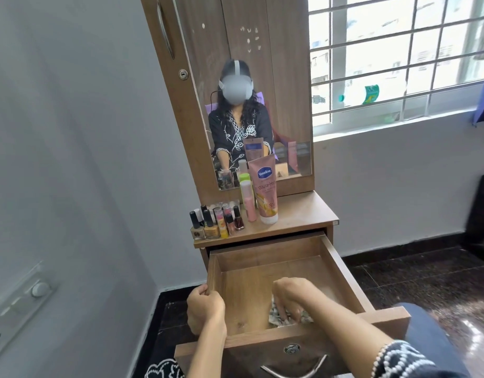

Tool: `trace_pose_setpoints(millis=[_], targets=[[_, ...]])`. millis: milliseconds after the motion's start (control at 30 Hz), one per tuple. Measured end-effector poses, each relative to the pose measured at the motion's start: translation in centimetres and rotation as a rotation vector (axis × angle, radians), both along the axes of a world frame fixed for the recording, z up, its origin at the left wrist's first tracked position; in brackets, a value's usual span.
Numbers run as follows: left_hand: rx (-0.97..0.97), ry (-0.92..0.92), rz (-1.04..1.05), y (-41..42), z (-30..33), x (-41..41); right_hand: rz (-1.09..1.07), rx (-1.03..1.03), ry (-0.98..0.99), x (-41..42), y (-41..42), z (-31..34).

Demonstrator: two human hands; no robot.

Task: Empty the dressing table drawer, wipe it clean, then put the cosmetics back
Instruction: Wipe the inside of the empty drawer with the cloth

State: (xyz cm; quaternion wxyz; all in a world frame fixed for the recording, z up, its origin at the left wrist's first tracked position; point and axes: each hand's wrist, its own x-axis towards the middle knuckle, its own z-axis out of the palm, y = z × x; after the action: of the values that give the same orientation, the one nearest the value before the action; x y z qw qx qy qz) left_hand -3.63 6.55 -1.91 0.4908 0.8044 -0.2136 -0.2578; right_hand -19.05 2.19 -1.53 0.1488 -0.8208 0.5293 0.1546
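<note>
The left hand (205, 305) is curled into a grip, knuckles up, thumb side toward the body, and its forearm runs back down to a dark patterned sleeve. The right hand (291, 297) lies palm-down with fingers bent and pressing downward, its fingertips partly hidden. The right forearm stretches in from the lower right, cuffed in a dark sleeve with white trim.

Cloth (287, 315) in drawer (341, 271)

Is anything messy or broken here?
Nothing looks broken or spilled. The drawer is pulled out with only the cloth inside, under the right hand. The cosmetics stand upright on the tabletop.
</note>
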Motion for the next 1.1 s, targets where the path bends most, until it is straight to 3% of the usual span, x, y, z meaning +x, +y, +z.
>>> trace_pose_setpoints(millis=[100,333,600,867,1000,1100], targets=[[0.013,-0.008,-0.001,0.1,0.2,0.0,0.011,0.065,0.007,3.3,0.4,-0.1],[0.012,-0.035,-0.007,0.0,-0.1,0.3,0.089,0.185,-0.237,9.0,2.5,-0.6],[0.007,0.006,0.002,-0.1,-0.2,0.2,0.201,0.278,-0.088,3.5,1.2,0.0],[0.007,0.01,0.009,-0.3,-0.6,0.4,-0.046,0.042,-0.294,1.3,-1.3,-2.0],[0.002,-0.009,0.014,-0.4,-0.7,0.3,-0.141,-0.088,-0.249,3.6,-3.4,-2.9],[0.005,-0.023,0.01,-0.5,-0.6,0.3,-0.06,-0.063,-0.205,6.7,-3.3,-3.0]])
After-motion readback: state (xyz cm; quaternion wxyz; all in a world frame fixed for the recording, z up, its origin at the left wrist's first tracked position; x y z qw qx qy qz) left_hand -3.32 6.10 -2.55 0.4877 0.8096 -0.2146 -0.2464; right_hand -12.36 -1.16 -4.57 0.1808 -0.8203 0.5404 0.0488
